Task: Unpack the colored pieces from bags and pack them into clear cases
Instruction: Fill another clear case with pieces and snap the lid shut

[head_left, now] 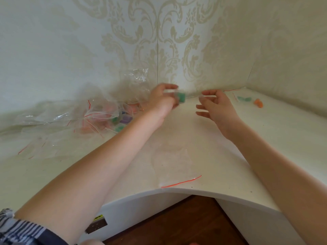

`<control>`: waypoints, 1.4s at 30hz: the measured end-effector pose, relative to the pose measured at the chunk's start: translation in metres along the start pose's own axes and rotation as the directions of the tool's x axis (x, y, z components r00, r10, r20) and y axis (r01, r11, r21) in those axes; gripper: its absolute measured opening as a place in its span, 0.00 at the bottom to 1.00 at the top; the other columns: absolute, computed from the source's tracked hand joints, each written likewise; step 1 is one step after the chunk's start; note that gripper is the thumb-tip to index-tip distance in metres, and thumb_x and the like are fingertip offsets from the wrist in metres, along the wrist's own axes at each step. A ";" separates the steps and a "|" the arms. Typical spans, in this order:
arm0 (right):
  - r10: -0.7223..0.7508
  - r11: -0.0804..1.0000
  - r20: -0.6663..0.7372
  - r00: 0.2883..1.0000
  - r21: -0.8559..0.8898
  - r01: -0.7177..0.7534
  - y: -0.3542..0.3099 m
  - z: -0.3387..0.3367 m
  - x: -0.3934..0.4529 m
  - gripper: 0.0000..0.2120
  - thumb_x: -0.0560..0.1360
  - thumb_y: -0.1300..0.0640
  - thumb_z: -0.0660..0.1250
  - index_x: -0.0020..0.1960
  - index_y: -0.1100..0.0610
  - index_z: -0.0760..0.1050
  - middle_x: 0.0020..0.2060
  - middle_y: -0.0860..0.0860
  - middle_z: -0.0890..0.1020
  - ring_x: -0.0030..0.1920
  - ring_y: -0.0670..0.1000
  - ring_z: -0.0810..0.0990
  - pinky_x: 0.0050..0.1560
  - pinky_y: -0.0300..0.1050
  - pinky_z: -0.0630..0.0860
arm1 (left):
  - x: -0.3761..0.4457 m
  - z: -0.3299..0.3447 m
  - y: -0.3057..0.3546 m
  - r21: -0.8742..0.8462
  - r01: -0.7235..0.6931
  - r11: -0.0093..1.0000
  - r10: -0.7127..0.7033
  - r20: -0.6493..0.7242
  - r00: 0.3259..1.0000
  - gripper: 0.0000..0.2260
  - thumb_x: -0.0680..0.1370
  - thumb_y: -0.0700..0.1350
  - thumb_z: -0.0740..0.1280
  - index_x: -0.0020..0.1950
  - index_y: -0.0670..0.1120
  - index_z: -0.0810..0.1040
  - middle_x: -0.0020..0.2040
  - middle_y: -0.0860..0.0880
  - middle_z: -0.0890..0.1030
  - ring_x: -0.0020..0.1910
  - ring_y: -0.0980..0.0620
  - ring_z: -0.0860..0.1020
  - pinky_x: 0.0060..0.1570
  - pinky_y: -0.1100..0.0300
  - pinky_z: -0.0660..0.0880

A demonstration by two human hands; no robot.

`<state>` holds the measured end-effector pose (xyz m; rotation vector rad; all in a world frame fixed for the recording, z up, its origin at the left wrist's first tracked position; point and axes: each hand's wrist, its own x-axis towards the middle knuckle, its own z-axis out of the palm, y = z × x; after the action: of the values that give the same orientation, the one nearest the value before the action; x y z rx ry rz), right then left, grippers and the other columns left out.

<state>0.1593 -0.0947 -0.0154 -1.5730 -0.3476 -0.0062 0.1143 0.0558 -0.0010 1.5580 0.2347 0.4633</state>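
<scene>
My left hand (161,100) is raised over the white table (221,156) near the back wall. It grips a small clear case with a green piece (181,98) in it; the case is blurred. My right hand (216,107) hovers a short way to the right, thumb and forefinger close together, the other fingers spread. Something faint and clear shows at its fingertips, and I cannot tell if it is pinched. A pile of small zip bags (99,117) with orange, green and purple pieces lies at the left.
An empty zip bag (173,161) with a red strip lies flat near the table's front edge. A green piece (244,99) and an orange piece (258,103) lie at the back right corner. A large crumpled clear bag (136,80) leans on the wall.
</scene>
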 end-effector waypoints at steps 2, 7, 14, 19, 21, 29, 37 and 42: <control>0.022 1.000 -0.046 0.999 -0.017 -0.023 -0.002 -0.003 0.002 0.07 0.78 0.59 0.64 0.55 0.55 0.70 0.46 0.51 0.76 0.48 0.51 0.80 0.46 0.44 0.81 | 0.005 -0.018 0.010 0.235 -0.126 0.964 0.158 -0.122 0.980 0.13 0.78 0.33 0.59 0.54 0.51 0.73 0.53 0.52 0.78 0.41 0.53 0.78 0.22 0.62 0.75; 0.025 0.994 -0.052 0.998 -0.105 -0.030 0.001 -0.004 0.003 0.06 0.78 0.59 0.63 0.55 0.53 0.70 0.43 0.47 0.76 0.42 0.47 0.79 0.40 0.41 0.78 | 0.013 -0.038 0.016 0.280 0.046 0.959 -0.026 -0.077 0.997 0.12 0.77 0.35 0.56 0.46 0.50 0.75 0.49 0.45 0.77 0.36 0.46 0.78 0.22 0.51 0.77; 0.019 0.980 -0.070 0.997 -0.198 -0.033 0.003 -0.009 0.005 0.06 0.76 0.62 0.62 0.51 0.54 0.74 0.41 0.48 0.77 0.41 0.47 0.77 0.40 0.41 0.76 | 0.010 -0.033 0.006 0.629 -0.192 0.753 0.022 0.268 0.963 0.12 0.77 0.34 0.59 0.47 0.45 0.80 0.40 0.51 0.79 0.37 0.52 0.73 0.25 0.70 0.65; 0.029 0.965 -0.054 0.998 -0.258 -0.042 0.006 -0.008 0.006 0.07 0.76 0.63 0.61 0.49 0.54 0.76 0.42 0.50 0.78 0.41 0.49 0.76 0.44 0.47 0.78 | 0.013 -0.033 -0.012 0.770 -0.383 0.510 0.149 0.359 0.921 0.12 0.79 0.38 0.58 0.54 0.46 0.79 0.52 0.49 0.81 0.53 0.51 0.76 0.50 0.61 0.69; 0.026 0.957 -0.055 0.998 -0.286 -0.040 0.007 -0.009 0.007 0.08 0.75 0.63 0.61 0.47 0.53 0.77 0.41 0.49 0.78 0.40 0.50 0.77 0.48 0.51 0.79 | 0.017 -0.034 -0.015 0.770 -0.412 0.486 0.213 0.353 0.911 0.10 0.79 0.40 0.61 0.57 0.46 0.77 0.54 0.47 0.80 0.57 0.47 0.76 0.56 0.56 0.71; 0.045 0.940 -0.053 0.998 -0.335 -0.060 0.012 -0.013 0.010 0.10 0.74 0.63 0.61 0.42 0.50 0.77 0.38 0.48 0.78 0.38 0.48 0.78 0.52 0.54 0.78 | 0.011 -0.027 -0.019 0.922 -0.370 0.118 -0.114 0.382 0.917 0.26 0.82 0.57 0.43 0.78 0.46 0.48 0.79 0.48 0.47 0.77 0.47 0.41 0.75 0.49 0.42; -0.001 0.941 -0.144 0.990 -0.334 -0.047 0.010 -0.021 0.011 0.11 0.74 0.62 0.61 0.42 0.48 0.76 0.40 0.47 0.78 0.44 0.54 0.80 0.51 0.54 0.78 | 0.008 -0.022 -0.020 0.910 -0.403 0.095 -0.038 0.408 0.912 0.30 0.81 0.60 0.41 0.78 0.46 0.43 0.79 0.48 0.46 0.77 0.51 0.41 0.74 0.48 0.40; -0.012 0.938 -0.202 0.979 -0.342 -0.059 0.013 -0.026 0.012 0.11 0.74 0.65 0.59 0.46 0.53 0.76 0.37 0.48 0.75 0.40 0.51 0.75 0.39 0.44 0.73 | 0.009 -0.018 -0.021 0.922 -0.385 0.031 -0.063 0.386 0.920 0.32 0.80 0.63 0.43 0.78 0.44 0.46 0.79 0.48 0.49 0.77 0.53 0.46 0.75 0.48 0.42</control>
<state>0.1796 -0.1177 -0.0243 -1.9078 -0.1721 -0.2177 0.1175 0.0767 -0.0203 3.1523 0.0751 0.1194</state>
